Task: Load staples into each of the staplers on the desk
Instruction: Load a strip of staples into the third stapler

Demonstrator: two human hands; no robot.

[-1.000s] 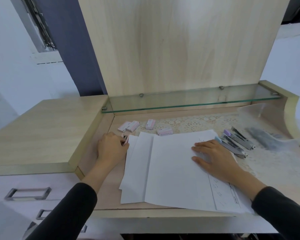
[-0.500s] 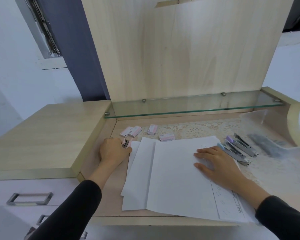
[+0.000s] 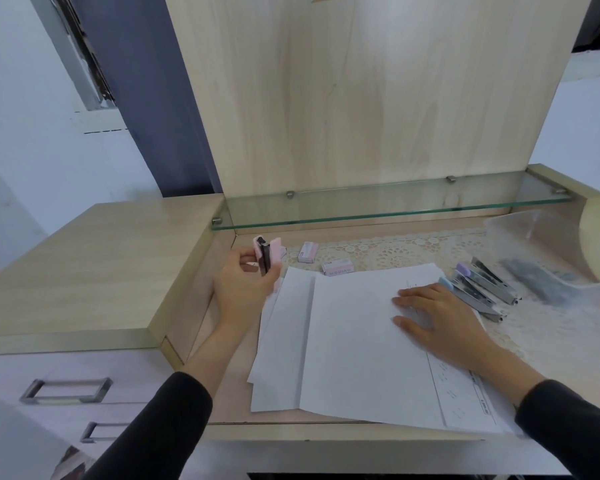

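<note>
Where the pink stapler [image 3: 265,259] is: I see it lifted clear of the worktop [image 3: 222,341], at the far left corner of the recess, standing roughly upright in the left hand.
Left hand [image 3: 243,289]: closed around the lower part of the pink stapler, with the fingers curled at its side. A dark strip runs down between the stapler's pink parts. I cannot tell whether it is opened.
Right hand [image 3: 437,317]: open and holding nothing, its palm down and its fingers spread flat on the sheets of paper.
Sheets of paper [image 3: 361,341]: several white sheets overlap in the middle of the worktop. The near right sheet carries faint print, which I cannot read.
Other staplers [image 3: 478,292]: I count at least two, one with a purple end and one with a blue end. They lie side by side just right of the right hand, with their metal arms showing.
Staple boxes [image 3: 337,266]: small pale boxes lie beyond the paper, between the two hands. One is partly hidden behind the pink stapler.
Lace mat [image 3: 395,251]: it covers the far part of the worktop, under the boxes and the other staplers.
Plastic bag [image 3: 534,282]: clear, at the far right, with dark contents that are too blurred for me to name.
Glass shelf [image 3: 395,202]: it runs along the back panel, above the boxes.
Drawer handles [image 3: 66,389]: two metal pulls at the lower left.
</note>
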